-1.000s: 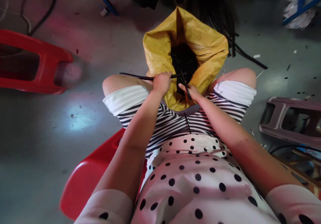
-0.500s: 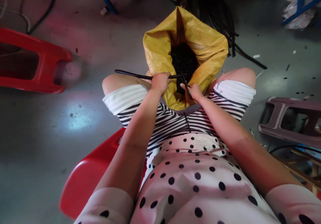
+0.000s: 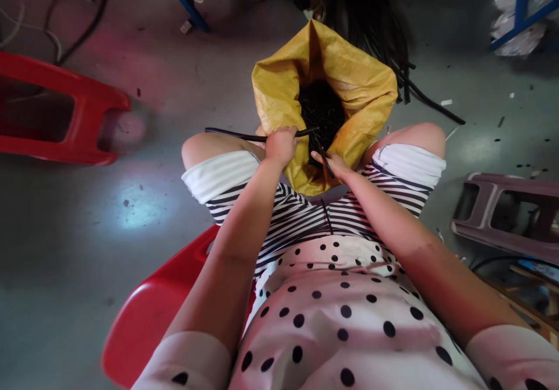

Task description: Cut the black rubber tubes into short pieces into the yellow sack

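Observation:
My left hand (image 3: 282, 145) is closed round a black rubber tube (image 3: 233, 135), whose long end sticks out to the left over my knee. Its short end points right, over the mouth of a yellow sack (image 3: 279, 99). In my right hand (image 3: 334, 164) is a pair of dark scissors (image 3: 324, 156), with the blades up at the tube's short end; whether they touch it I cannot tell. Inside the sack, between my knees, lie many short black pieces (image 3: 321, 107). The sack's rim is folded outward.
Long black tubes (image 3: 430, 96) lie in a heap behind the sack. A red stool (image 3: 82, 110) stands on the left, a greyish-purple stool (image 3: 476, 227) on the right. Blue metal legs (image 3: 187, 0) and part of another person show at the top. Small scraps litter the floor.
The tube's short end now tilts slightly upward and reaches a little farther right past the scissor blades. Both hands stay almost in place; the whole view has shifted slightly.

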### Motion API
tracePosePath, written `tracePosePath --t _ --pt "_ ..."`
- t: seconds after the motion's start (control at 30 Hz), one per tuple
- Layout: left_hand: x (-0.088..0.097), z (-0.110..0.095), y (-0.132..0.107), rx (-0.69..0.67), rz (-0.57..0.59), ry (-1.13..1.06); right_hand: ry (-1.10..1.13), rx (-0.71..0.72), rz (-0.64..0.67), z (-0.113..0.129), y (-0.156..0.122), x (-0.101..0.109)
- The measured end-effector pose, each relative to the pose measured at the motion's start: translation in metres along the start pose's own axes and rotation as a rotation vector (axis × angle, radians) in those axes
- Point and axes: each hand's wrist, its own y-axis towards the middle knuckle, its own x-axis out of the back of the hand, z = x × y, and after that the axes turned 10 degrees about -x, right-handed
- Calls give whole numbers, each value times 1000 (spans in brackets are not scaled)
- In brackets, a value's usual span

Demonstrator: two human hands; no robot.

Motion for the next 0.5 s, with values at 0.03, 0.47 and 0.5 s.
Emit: tracePosePath --t 0.03,0.47,0.5 --pt "0 -2 -1 -15 -1 4 -1 2 1 0 0 0" --pt "-2 -10 -2 -93 83 19 -81 -24 -123 -5 10 -3" --pt "-3 -7 -2 -82 70 9 -79 -17 -128 -5 9 -2"
